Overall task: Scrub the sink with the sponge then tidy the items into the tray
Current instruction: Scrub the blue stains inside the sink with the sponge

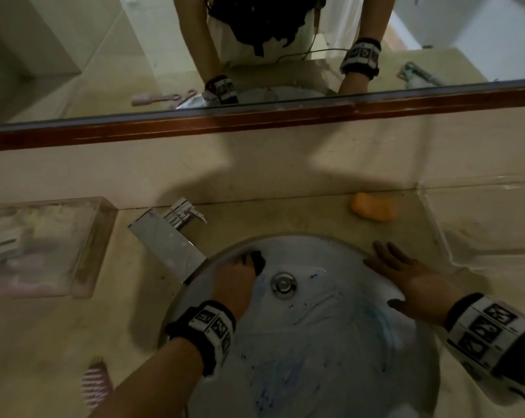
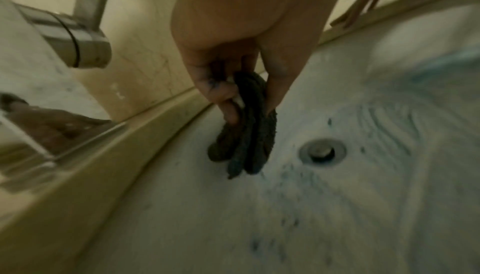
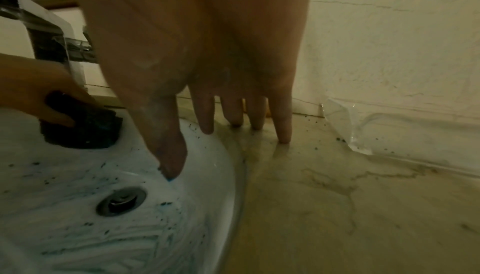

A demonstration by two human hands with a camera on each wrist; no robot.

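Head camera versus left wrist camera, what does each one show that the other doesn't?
Only the head view shows the clear tray on the counter at the left, the orange soap behind the sink, the pink comb and the mirror. Only the left wrist view shows the fingers curled round the folded dark sponge, pinching it against the thumb. Both show the left hand, the sponge, the tap, the drain and blue smears in the sink.

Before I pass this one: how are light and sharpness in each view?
Head: dim, tray smeared, shadows on the backsplash. Left wrist: sponge readable in the left hand, sink soft. Right wrist: dim, right hand close and soft.
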